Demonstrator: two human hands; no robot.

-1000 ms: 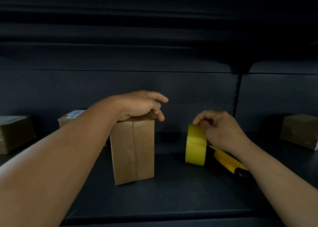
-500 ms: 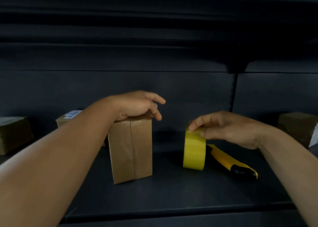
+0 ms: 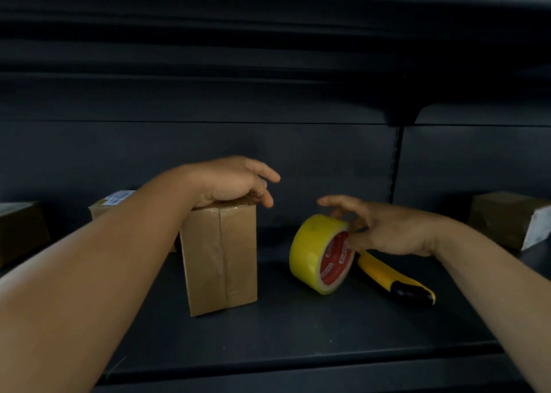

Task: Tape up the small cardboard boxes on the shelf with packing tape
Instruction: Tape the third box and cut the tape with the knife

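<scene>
Shelf [image 3: 298, 342], dark metal, one tier, as I saw it through the head camera:

Item 1 — small cardboard box [image 3: 220, 258], standing upright on its end left of centre, with a taped seam running down its front face. My left hand [image 3: 235, 184] rested palm-down on its top, fingers loosely spread and reaching past the far right edge, gripping nothing.

Item 2 — roll of yellow packing tape [image 3: 310, 252], standing on its edge just right of the box and apart from it, turned so its red-and-white printed core faced me and to the right. My right hand [image 3: 387, 228] was at its upper right side; the thumb and fingers pinched the roll there, the index finger stretched out above its top.

Item 3 — yellow-and-black utility knife [image 3: 393, 279], lying flat on the shelf just behind and right of the roll, black end toward me.

Item 4 — box with a white label [image 3: 113, 201], behind my left forearm, mostly hidden.

Item 5 — brown box at the far left edge [image 3: 21, 231].

Item 6 — brown box at the far right [image 3: 507, 219], well apart from the tape.
</scene>
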